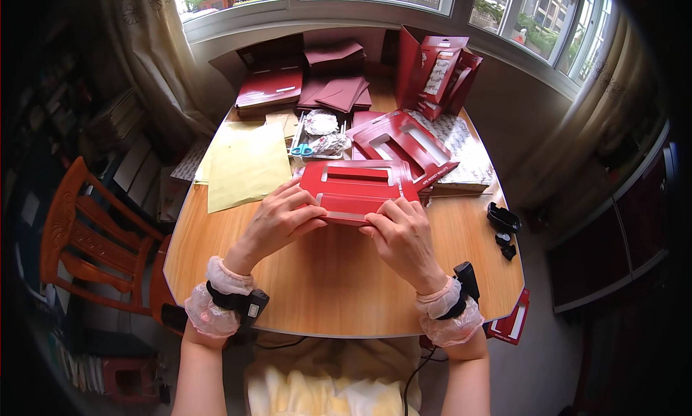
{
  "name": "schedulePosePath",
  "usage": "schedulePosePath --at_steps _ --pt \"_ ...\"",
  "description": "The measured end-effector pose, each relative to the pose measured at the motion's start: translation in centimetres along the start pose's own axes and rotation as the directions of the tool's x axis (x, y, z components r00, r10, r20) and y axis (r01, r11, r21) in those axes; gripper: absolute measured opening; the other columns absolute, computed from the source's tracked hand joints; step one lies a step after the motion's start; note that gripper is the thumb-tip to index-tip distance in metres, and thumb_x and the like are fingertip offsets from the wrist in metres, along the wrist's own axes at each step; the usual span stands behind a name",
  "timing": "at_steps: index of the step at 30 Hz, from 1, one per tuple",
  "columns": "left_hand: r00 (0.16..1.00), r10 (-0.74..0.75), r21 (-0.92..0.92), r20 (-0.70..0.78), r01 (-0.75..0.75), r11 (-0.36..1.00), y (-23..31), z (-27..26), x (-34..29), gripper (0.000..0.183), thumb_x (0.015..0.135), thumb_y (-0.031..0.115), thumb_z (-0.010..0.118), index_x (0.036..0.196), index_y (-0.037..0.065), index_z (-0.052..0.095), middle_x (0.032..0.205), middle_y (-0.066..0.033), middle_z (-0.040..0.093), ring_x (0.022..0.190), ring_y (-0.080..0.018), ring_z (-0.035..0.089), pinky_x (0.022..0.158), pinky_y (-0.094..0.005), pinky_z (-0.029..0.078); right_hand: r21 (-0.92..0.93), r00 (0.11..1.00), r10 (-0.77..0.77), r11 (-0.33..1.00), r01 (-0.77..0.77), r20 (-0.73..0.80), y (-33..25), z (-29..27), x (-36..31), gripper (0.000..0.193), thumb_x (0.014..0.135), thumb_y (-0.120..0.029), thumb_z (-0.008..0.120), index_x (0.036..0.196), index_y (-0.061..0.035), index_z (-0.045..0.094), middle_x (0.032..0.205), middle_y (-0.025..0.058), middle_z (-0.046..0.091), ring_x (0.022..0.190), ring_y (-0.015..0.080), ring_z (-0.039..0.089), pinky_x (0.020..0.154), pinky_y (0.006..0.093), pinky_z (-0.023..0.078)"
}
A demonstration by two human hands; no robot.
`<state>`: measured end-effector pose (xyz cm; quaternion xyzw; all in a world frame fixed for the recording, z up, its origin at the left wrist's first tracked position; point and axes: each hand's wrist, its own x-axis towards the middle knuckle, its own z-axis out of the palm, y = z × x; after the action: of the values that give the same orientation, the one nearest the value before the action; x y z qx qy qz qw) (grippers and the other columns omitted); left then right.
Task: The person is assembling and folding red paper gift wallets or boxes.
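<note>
My left hand (285,214) and my right hand (401,234) grip the near edge of a red cardboard package blank (353,188) with cut-out windows. It is tilted slightly over the wooden table. The fingers of both hands are curled along that edge, with thumbs hidden in part. Just behind it lie other red windowed cardboard pieces (425,148), partly overlapping. To the left of the held package is a yellow paper sheet (249,158). Behind it, a small tray (339,156) holds white crumpled bundles and scissors with teal handles (301,150).
Stacked dark red card pieces (339,91) and a red stack (270,88) stand at the back left. Red packages (438,77) stand upright at the back right. Small black items (502,219) lie by the right table edge. A wooden chair (101,236) is at the left.
</note>
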<state>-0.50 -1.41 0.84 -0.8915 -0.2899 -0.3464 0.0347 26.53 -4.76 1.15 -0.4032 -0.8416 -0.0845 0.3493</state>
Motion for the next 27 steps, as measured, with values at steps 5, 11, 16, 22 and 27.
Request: schedulePosePath --at_steps 5,11,16,22,27 --pt "0.999 -0.028 0.02 0.036 0.027 0.999 0.3 -0.2 -0.3 0.024 0.085 0.028 0.083 0.1 0.011 0.075 0.092 -0.0031 0.065 0.092 -0.0238 0.067 0.109 -0.0475 0.051 -0.039 0.999 -0.046 0.998 0.045 -0.001 -0.8 0.3 0.2 0.018 0.083 -0.024 0.08 0.087 -0.0086 0.071 0.084 0.0031 0.06 0.087 0.0237 0.06 0.081 0.0399 0.046" --pt "0.999 -0.048 0.053 -0.011 0.049 0.997 1.6 -0.4 0.3 0.027 0.079 0.025 0.087 0.098 0.011 0.075 0.088 -0.0034 0.063 0.085 -0.025 0.066 0.079 -0.0391 0.058 -0.145 0.993 -0.114 0.983 0.109 -0.025 -2.3 0.6 0.2 0.022 0.084 -0.025 0.078 0.091 -0.0068 0.069 0.085 0.0047 0.061 0.087 0.0248 0.061 0.08 0.0406 0.046" --pt "1.0 -0.029 0.122 0.002 0.029 0.992 1.8 -0.6 0.4 0.03 0.078 0.026 0.087 0.1 0.011 0.075 0.09 -0.003 0.064 0.086 -0.0241 0.067 0.075 -0.0375 0.059 -0.154 0.997 -0.083 0.985 0.08 -0.009 -2.5 0.8 0.2 0.023 0.085 -0.026 0.077 0.092 -0.0057 0.068 0.086 0.0054 0.061 0.088 0.0245 0.061 0.08 0.0407 0.047" --pt "0.994 0.11 -0.017 0.006 -0.11 0.994 1.8 0.3 1.2 0.028 0.082 0.024 0.084 0.106 0.011 0.076 0.093 -0.0024 0.069 0.09 -0.0231 0.068 0.092 -0.0406 0.059 -0.168 0.991 -0.131 0.977 0.13 0.004 -3.0 1.2 0.1 0.024 0.085 -0.026 0.076 0.093 -0.0045 0.068 0.087 0.0052 0.06 0.089 0.0236 0.061 0.081 0.04 0.046" --pt "0.998 0.051 -0.137 0.024 -0.047 0.989 1.7 1.7 0.1 0.028 0.085 0.019 0.081 0.111 0.009 0.076 0.093 -0.0039 0.07 0.089 -0.0233 0.068 0.093 -0.0411 0.058 -0.126 0.998 -0.054 0.99 0.057 0.026 -3.0 0.8 0.0 0.026 0.084 -0.028 0.077 0.096 -0.0057 0.07 0.088 0.0043 0.059 0.09 0.0236 0.06 0.081 0.0396 0.045"
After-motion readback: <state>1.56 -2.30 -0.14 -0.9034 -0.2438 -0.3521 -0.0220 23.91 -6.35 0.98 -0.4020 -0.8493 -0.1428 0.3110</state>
